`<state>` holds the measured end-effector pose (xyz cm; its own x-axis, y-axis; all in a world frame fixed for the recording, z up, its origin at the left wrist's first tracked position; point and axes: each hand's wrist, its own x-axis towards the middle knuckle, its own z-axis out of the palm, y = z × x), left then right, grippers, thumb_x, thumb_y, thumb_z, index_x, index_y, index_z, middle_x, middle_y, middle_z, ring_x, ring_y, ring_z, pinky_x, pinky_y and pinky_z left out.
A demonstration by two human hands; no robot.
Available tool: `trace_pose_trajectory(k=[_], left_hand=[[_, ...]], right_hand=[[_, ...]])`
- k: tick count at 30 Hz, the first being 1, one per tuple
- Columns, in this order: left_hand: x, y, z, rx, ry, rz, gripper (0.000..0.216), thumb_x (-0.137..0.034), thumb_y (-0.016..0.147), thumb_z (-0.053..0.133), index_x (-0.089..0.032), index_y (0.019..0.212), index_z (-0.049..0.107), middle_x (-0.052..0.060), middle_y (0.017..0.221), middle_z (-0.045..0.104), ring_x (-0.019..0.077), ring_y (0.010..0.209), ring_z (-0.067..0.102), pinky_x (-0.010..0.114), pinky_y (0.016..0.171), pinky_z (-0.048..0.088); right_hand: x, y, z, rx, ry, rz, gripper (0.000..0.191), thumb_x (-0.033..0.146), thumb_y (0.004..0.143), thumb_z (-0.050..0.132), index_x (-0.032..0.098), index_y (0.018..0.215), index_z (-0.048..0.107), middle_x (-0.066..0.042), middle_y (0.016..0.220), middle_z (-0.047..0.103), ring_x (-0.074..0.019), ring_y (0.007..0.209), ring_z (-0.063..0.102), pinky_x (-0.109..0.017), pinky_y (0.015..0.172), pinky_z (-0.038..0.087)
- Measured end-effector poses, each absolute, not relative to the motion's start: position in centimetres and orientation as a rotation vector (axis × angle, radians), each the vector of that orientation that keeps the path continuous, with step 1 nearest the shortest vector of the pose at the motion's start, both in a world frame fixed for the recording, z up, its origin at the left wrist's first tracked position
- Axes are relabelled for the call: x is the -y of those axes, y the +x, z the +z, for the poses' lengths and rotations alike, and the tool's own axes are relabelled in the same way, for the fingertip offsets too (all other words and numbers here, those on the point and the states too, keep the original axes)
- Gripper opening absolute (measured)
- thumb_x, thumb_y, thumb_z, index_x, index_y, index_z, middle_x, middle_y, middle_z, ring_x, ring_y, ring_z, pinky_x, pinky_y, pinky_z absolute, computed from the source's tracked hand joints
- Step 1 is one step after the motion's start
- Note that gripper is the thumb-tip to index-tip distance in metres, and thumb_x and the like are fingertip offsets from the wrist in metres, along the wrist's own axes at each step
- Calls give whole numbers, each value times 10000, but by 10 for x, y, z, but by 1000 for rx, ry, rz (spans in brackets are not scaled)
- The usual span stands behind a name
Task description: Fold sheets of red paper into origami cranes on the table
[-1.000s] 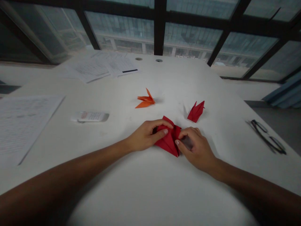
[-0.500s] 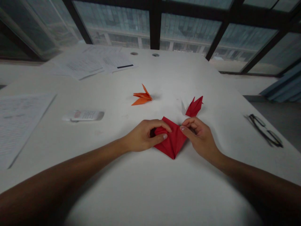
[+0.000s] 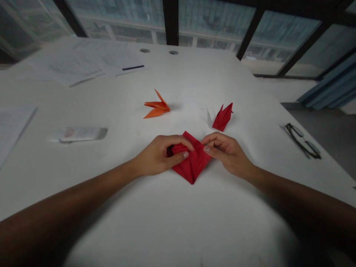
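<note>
A partly folded red paper [image 3: 191, 165] lies on the white table [image 3: 178, 222], its point towards me. My left hand [image 3: 158, 155] pinches its left upper flap between thumb and fingers. My right hand [image 3: 226, 152] pinches the right upper edge with fingertips pressed together. Beyond them stand a finished orange paper crane [image 3: 156, 108] and a small red paper crane [image 3: 222, 117].
A white remote-like device [image 3: 80, 133] lies to the left. Printed sheets [image 3: 83, 63] cover the far left corner, and another sheet [image 3: 11, 126] lies at the left edge. Black glasses [image 3: 302, 141] rest near the right table edge. Windows run behind.
My right hand has lifted off the paper's right side and now pinches its upper right edge. The view has tilted down a little, so everything sits higher in frame.
</note>
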<state>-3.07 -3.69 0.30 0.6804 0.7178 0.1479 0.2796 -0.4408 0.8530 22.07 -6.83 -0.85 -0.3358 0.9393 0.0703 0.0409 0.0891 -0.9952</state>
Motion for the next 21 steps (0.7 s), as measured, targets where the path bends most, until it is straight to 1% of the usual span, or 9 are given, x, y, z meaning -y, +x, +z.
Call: trace_pose_trajectory(k=[2, 4, 10, 12, 15, 16, 18, 20, 21], left_hand=[[36, -32, 3, -759, 2015, 630, 181, -283, 956, 642, -185, 1092, 710, 17, 943, 726, 134, 785, 621, 227, 711, 465], [36, -32, 2, -753, 2007, 627, 181, -279, 956, 644, -190, 1101, 706, 13, 939, 726, 131, 776, 617, 225, 700, 462], [37, -33, 4, -688, 2025, 649, 177, -249, 937, 663, -188, 1097, 710, 7, 909, 709, 121, 749, 599, 219, 684, 466], [37, -33, 5, -651, 2055, 636, 184, -229, 922, 673, -184, 1095, 714, 15, 924, 711, 122, 756, 607, 219, 684, 469], [38, -32, 4, -586, 2068, 638, 274, -209, 901, 690, -189, 1175, 679, 33, 1018, 718, 129, 806, 631, 222, 712, 484], [38, -32, 4, -577, 2054, 642, 337, -206, 899, 695, -196, 1233, 646, 40, 1052, 720, 138, 843, 643, 229, 738, 493], [39, -31, 1, -580, 1992, 636, 461, -212, 910, 695, -212, 1349, 553, 45, 1075, 730, 153, 894, 661, 244, 778, 506], [41, -30, 0, -607, 1916, 608, 525, -238, 932, 684, -228, 1414, 476, 37, 1029, 744, 152, 866, 667, 241, 743, 502], [41, -29, -1, -622, 1883, 600, 538, -256, 943, 677, -234, 1431, 451, 36, 1014, 747, 149, 841, 666, 236, 710, 494]], right_hand=[[71, 221, -9, 1589, -935, 1359, 165, 263, 1001, 611, 236, 1103, 737, -12, 911, 745, -165, 870, 666, -323, 824, 473], [73, 221, -10, 1659, -871, 1310, 230, 224, 1026, 547, 246, 1145, 742, -39, 1017, 762, -195, 1010, 669, -360, 921, 474], [75, 216, -8, 1893, -953, 852, 147, 241, 998, 628, 248, 1101, 733, -41, 999, 643, -180, 941, 617, -344, 876, 483], [75, 214, -8, 1915, -965, 789, 98, 252, 985, 653, 238, 1056, 719, -54, 1038, 618, -191, 1001, 614, -357, 926, 477], [75, 214, -8, 1956, -932, 797, 45, 253, 983, 650, 231, 1017, 671, -82, 1204, 605, -217, 1155, 592, -381, 1010, 450], [76, 214, -8, 1973, -923, 829, 34, 254, 989, 639, 232, 1011, 651, -79, 1215, 614, -215, 1153, 595, -378, 1003, 452], [77, 214, -9, 1982, -960, 905, 30, 262, 995, 629, 237, 989, 615, -43, 1080, 651, -185, 998, 623, -343, 897, 476], [78, 213, -11, 1919, -1040, 965, 69, 263, 982, 650, 244, 967, 585, 6, 908, 634, -152, 816, 597, -304, 768, 469], [78, 213, -12, 1867, -1064, 993, 91, 255, 970, 667, 248, 973, 576, 19, 880, 626, -144, 782, 587, -291, 735, 461]])
